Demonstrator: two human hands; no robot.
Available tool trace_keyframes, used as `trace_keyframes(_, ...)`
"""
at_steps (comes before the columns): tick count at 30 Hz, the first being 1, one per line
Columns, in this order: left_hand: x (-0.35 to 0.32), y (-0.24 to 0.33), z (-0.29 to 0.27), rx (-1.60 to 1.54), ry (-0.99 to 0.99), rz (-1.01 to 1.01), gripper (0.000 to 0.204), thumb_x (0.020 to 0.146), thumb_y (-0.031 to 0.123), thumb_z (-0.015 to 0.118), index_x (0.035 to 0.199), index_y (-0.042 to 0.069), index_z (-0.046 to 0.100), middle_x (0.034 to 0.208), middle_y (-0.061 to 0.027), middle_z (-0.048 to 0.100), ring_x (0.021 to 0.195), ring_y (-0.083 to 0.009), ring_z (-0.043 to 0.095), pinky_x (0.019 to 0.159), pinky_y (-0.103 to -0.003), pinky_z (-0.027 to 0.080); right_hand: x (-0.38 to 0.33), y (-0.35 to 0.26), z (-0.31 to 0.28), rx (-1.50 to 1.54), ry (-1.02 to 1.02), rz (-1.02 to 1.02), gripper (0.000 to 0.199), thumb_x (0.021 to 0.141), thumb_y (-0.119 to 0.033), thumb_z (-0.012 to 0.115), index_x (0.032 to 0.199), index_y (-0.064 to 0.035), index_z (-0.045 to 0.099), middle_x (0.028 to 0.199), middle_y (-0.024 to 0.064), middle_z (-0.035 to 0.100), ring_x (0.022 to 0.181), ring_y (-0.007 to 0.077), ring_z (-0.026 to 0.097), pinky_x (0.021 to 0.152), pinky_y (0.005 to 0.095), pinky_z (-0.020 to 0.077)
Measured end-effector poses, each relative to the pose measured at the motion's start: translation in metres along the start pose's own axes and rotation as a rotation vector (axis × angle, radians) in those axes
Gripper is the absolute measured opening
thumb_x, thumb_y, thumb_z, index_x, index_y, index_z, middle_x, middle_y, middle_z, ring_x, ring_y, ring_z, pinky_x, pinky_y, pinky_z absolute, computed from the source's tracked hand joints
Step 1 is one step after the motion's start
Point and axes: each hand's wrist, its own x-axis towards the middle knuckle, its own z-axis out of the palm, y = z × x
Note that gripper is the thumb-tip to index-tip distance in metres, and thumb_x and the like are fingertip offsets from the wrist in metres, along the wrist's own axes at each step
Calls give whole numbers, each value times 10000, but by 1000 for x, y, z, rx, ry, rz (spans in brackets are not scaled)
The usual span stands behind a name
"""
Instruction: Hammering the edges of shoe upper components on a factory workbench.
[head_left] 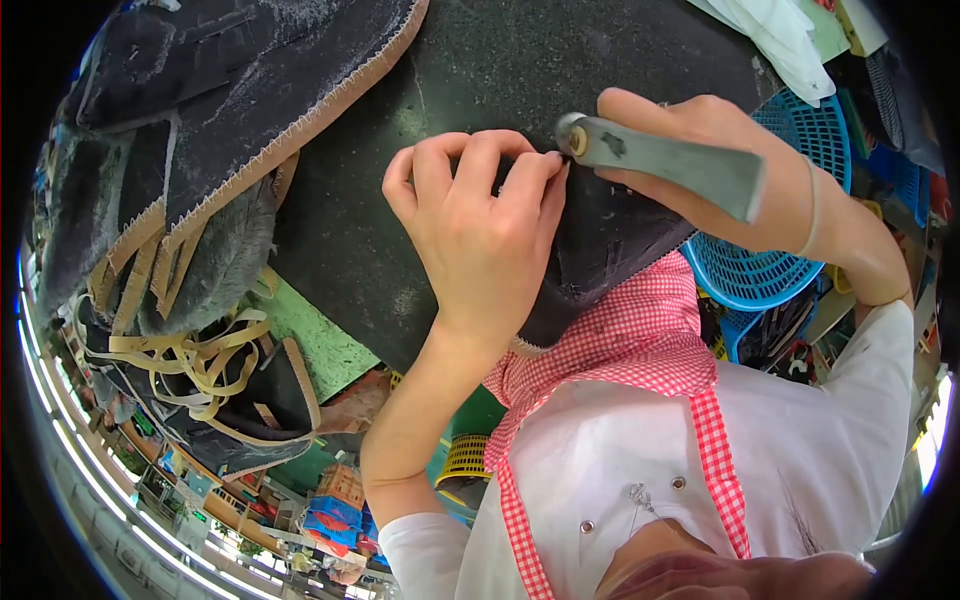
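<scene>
A hammer with a grey metal head [670, 165] is gripped in my right hand [705, 130], its handle mostly hidden by the fingers. The head's rounded end is close beside my left fingertips, while its broad flat end points toward my right wrist. My left hand [475, 210] is closed, fingers curled, pinching the edge of a dark fabric piece [610, 255]. That piece lies at the near side of the black work surface [470, 70] and has a pale stitched edge by my apron. Whether anything small sits between my left thumb and forefinger is hidden.
Stacked dark pieces with tan stitched edges [320, 110] and grey fuzzy lining [225, 250] fill the left. Beige straps [205, 365] lie below them. A blue plastic basket [760, 275] stands at the right, near white cloth [775, 45]. A yellow basket [465, 460] sits lower down.
</scene>
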Motion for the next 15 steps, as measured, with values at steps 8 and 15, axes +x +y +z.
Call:
trace_keyframes(8,1,0,-7,72,-31,26,129,759,194,812,860,161,738,970,32,635,992,-225,543,969,-463,342,-3,-2,5,-141,-154,144,261,933,-118,665,1096,-49,474,725,191,573,717,442,601,562,443,446)
trace_keyframes(15,-10,1,-2,-93,-32,-230,193,744,194,862,922,169,791,1053,27,627,1025,-202,504,963,-383,337,-4,4,4,12,-128,102,223,950,-118,648,1112,-42,516,731,183,590,685,423,605,573,459,453)
